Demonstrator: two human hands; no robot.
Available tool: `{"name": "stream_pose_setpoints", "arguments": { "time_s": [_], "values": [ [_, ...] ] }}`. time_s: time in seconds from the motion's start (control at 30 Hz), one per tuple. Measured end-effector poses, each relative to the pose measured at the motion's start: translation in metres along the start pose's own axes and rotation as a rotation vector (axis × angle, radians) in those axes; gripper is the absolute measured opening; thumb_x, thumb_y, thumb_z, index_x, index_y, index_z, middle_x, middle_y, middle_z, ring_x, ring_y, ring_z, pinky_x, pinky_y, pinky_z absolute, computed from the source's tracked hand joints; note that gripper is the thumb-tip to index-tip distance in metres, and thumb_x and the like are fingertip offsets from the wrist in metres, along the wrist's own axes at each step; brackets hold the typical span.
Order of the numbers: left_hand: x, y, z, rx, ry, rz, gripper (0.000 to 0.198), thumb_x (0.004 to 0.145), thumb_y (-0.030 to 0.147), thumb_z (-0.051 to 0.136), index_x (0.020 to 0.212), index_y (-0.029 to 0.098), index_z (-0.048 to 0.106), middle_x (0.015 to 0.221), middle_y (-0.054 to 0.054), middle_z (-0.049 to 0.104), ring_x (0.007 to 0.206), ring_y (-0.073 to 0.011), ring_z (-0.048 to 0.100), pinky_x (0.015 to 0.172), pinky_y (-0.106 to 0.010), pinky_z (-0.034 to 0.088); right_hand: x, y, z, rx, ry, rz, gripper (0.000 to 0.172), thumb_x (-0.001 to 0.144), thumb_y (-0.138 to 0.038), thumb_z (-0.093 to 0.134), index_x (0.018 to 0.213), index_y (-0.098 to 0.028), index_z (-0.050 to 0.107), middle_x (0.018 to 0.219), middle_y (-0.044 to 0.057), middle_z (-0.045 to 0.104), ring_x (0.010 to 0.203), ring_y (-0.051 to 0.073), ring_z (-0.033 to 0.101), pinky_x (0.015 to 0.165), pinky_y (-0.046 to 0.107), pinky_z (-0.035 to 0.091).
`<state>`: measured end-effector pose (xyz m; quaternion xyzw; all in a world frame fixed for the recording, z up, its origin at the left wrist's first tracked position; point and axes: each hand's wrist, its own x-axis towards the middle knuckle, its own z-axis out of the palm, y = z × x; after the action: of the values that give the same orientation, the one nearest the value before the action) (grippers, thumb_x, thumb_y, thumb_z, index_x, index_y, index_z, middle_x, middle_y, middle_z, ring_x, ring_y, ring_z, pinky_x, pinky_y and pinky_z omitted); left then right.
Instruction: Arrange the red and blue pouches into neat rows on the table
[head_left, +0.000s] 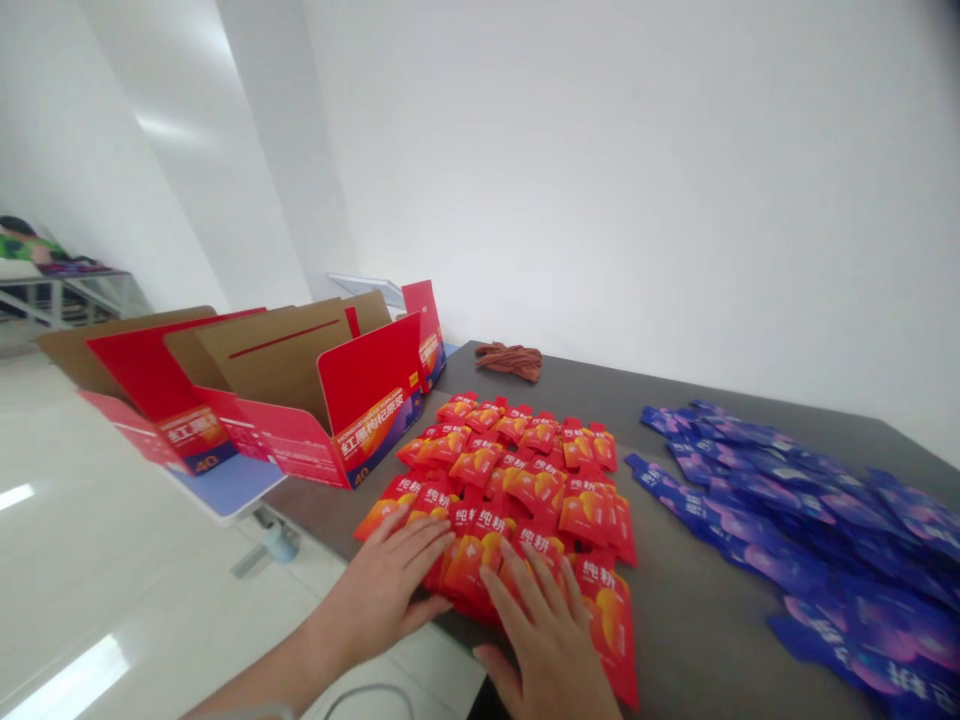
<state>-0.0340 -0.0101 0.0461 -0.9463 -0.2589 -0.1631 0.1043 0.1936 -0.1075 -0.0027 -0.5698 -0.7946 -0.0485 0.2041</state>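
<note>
Red and orange pouches (472, 465) lie in overlapping rows on the dark table, their narrow tops pointing away from me. My left hand (386, 575) rests on the near left pouches, its fingers stretched out flat. Beside it, my right hand (544, 635) lies on the nearest row with its fingers spread. Both palms face down, and the fingertips touch the pouch fronts without gripping any. Parts of the front row are hidden under my hands.
Blue and purple pouches (795, 520) are heaped on the right of the table (667, 590). Open red cartons (375, 410) stand at the left on a blue surface (232, 485). A brown cloth item (510, 360) lies at the back. Far left, a person (26, 240) is by another table.
</note>
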Motion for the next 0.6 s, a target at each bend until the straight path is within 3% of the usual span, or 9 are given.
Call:
{"name": "stream_pose_setpoints", "arguments": {
  "time_s": [0.13,0.23,0.37,0.5,0.6],
  "values": [
    [-0.004,-0.007,0.002,-0.012,-0.023,-0.02,0.057,0.083,0.048,0.06,0.132,0.019,0.05,0.133,-0.01,0.056,0.123,-0.0265,0.051,0.109,-0.049,0.035,0.015,-0.013,-0.007,0.125,-0.25,0.004,0.058,0.087,-0.036,0.052,0.143,-0.032,0.039,0.151,0.0,0.017,0.136,0.034,0.027,0.105,0.064,0.027],
    [-0.007,-0.013,0.002,-0.029,-0.053,-0.09,0.062,0.08,0.052,0.061,0.132,0.019,0.05,0.138,-0.012,0.051,0.129,-0.0306,0.045,0.104,-0.052,0.041,0.024,-0.018,-0.014,0.179,-0.352,0.064,0.053,0.088,-0.038,0.052,0.14,-0.031,0.043,0.151,-0.001,0.018,0.138,0.033,0.023,0.109,0.063,0.021],
    [-0.011,-0.025,-0.001,-0.073,-0.128,-0.123,0.047,0.089,0.045,0.053,0.129,0.022,0.053,0.138,-0.01,0.051,0.129,-0.0249,0.045,0.101,-0.042,0.047,0.032,-0.02,-0.017,0.213,-0.332,0.043,0.048,0.089,-0.044,0.054,0.135,-0.031,0.048,0.15,-0.004,0.024,0.138,0.031,0.023,0.111,0.059,0.022],
    [-0.013,-0.038,-0.006,-0.131,-0.169,-0.097,0.041,0.091,0.04,0.05,0.128,0.024,0.054,0.138,-0.008,0.052,0.127,-0.0225,0.049,0.102,-0.039,0.047,0.035,-0.02,-0.011,0.167,-0.261,0.063,0.037,0.094,-0.033,0.048,0.13,-0.03,0.052,0.144,-0.004,0.038,0.133,0.029,0.034,0.108,0.059,0.028],
    [-0.016,-0.045,-0.006,-0.15,-0.178,-0.119,0.04,0.092,0.037,0.048,0.13,0.025,0.053,0.138,-0.007,0.051,0.124,-0.0218,0.051,0.101,-0.037,0.048,0.031,-0.018,-0.004,0.102,-0.187,0.073,0.039,0.095,-0.026,0.045,0.133,-0.031,0.05,0.139,-0.003,0.045,0.128,0.029,0.042,0.104,0.062,0.031]
  ]
}}
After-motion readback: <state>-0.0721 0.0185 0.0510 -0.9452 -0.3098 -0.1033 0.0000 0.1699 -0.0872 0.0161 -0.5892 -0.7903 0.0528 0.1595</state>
